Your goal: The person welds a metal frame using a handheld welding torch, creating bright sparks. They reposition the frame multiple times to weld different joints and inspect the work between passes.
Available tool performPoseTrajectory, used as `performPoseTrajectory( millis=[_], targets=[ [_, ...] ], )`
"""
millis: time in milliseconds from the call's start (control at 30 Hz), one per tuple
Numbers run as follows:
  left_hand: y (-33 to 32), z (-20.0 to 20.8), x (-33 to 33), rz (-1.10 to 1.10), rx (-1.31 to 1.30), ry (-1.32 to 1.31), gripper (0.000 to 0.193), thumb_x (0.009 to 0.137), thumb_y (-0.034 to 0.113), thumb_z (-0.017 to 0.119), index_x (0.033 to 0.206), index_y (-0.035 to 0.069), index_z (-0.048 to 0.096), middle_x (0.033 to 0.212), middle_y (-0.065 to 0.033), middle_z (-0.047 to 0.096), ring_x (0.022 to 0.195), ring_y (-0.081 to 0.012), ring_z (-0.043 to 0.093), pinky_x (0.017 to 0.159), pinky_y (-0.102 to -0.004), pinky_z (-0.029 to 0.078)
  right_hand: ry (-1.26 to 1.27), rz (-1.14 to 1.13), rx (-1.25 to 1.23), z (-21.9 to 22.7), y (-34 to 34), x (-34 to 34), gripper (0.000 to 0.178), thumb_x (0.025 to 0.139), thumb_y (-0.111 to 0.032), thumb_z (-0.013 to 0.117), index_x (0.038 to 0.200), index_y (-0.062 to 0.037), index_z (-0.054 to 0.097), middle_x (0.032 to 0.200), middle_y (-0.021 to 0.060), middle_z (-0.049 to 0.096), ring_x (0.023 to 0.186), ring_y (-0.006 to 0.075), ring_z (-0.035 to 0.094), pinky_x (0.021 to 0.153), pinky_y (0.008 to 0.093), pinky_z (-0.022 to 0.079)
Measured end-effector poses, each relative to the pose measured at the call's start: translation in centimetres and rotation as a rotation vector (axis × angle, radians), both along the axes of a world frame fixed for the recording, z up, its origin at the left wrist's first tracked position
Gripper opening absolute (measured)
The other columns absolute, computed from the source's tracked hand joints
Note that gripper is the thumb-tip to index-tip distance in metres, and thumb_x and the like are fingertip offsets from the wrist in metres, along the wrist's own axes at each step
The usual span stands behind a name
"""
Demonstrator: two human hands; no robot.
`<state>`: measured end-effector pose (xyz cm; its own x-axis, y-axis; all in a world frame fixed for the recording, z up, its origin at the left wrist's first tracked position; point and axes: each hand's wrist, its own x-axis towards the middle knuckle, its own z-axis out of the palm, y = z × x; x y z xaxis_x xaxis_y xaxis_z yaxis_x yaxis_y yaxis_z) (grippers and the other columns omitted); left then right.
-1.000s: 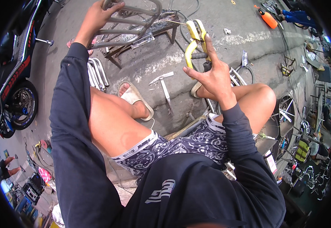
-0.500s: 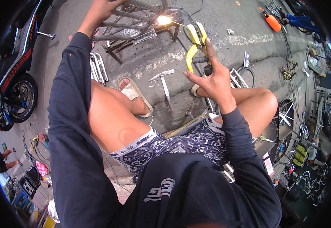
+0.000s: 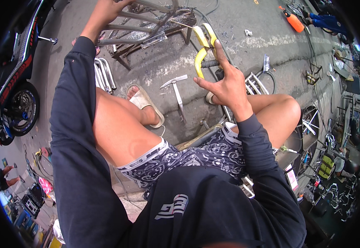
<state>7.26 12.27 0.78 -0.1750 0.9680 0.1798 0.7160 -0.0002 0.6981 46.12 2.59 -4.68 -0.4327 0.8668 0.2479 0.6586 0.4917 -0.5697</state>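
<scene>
At the upper left, my left hand [image 3: 106,13] is closed on a frame of bent metal tubes [image 3: 136,29], its fingertips partly cut off by the picture's edge. My right hand [image 3: 231,86] grips a yellow welding electrode holder [image 3: 200,37]; the index finger lies along it, the thumb sticks out, and the other fingers are hidden. From the holder's jaws a thin welding rod [image 3: 181,24] points left toward the tubes. No spark shows at its tip. The tube frame rests on a low rough metal stand [image 3: 124,62].
A chipping hammer [image 3: 176,91] lies on the floor between my feet. Bent shiny tubes [image 3: 104,76] lie beside my left foot. At the left stands a motorcycle [image 3: 20,107]. An orange spray bottle [image 3: 293,21] and cables [image 3: 315,74] are at the right.
The bright welding spark at the rod's tip has gone out. My right hand and the holder have shifted slightly left, along with most of the view.
</scene>
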Motion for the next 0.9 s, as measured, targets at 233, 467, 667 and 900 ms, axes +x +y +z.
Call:
performPoseTrajectory(
  millis=[233,467,667,900],
  targets=[
    [0.1,-0.2,-0.2,-0.027,0.047,0.045,0.041,0.096,0.034,0.080,0.120,0.002,0.076,0.103,-0.0162,0.080,0.097,-0.0248,0.073,0.090,-0.0398,0.055,0.001,-0.052,-0.160,0.5,0.0,0.2,0.121,0.073,-0.040,0.096,0.172,-0.0211,0.028,0.131,0.0275,0.072,0.118,0.0421,0.073,0.101,0.0454,0.057],
    [0.2,-0.1,-0.4,-0.014,0.000,0.038,0.039,0.096,0.034,0.080,0.118,0.001,0.076,0.099,-0.0146,0.079,0.092,-0.0229,0.072,0.086,-0.0397,0.055,0.691,-0.373,-0.955,0.9,4.6,3.1,0.101,0.092,-0.042,0.083,0.173,-0.0212,0.026,0.083,0.0039,0.059,0.056,0.0108,0.056,0.048,0.0250,0.047],
    [0.5,-0.6,-0.9,-0.029,0.028,0.015,0.036,0.097,0.032,0.080,0.115,0.001,0.076,0.093,-0.0123,0.077,0.086,-0.0212,0.069,0.082,-0.0395,0.054,0.321,-0.140,-0.386,-1.3,2.1,1.7,0.116,0.082,-0.044,0.092,0.173,-0.0187,0.025,0.097,0.0119,0.073,0.070,0.0173,0.066,0.062,0.0299,0.053],
    [0.8,-0.8,-0.7,-0.046,0.019,0.008,0.035,0.097,0.032,0.080,0.115,0.002,0.076,0.091,-0.0116,0.077,0.084,-0.0191,0.068,0.080,-0.0394,0.055,0.072,-0.017,0.020,-1.6,0.8,1.2,0.119,0.077,-0.045,0.095,0.173,-0.0205,0.027,0.115,0.0217,0.077,0.092,0.0302,0.077,0.083,0.0397,0.061]
  ],
)
